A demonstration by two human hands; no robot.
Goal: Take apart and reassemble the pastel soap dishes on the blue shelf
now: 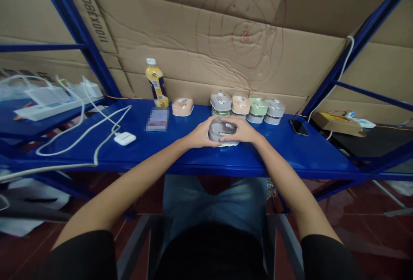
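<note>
A grey lidded plastic box (222, 129) is held between my two hands over the front part of the blue table. My left hand (203, 133) wraps round its left side. Round the right side curl the fingers of my right hand (243, 129). A white edge shows beneath the box, but I cannot tell what it belongs to. Just behind stands a stack with a grey box (221, 101) on top of a green one. To its right are stacked boxes with a pink box (241, 104), a green box (258, 106) and another grey box (274, 107) on top.
A single pink box (182, 106) and a yellow bottle (157, 84) stand at the back left. A white charger (125, 138) with a looping cable lies on the left. At the right are a phone (298, 127) and an open carton (337, 124). Cardboard (161, 26) walls the back.
</note>
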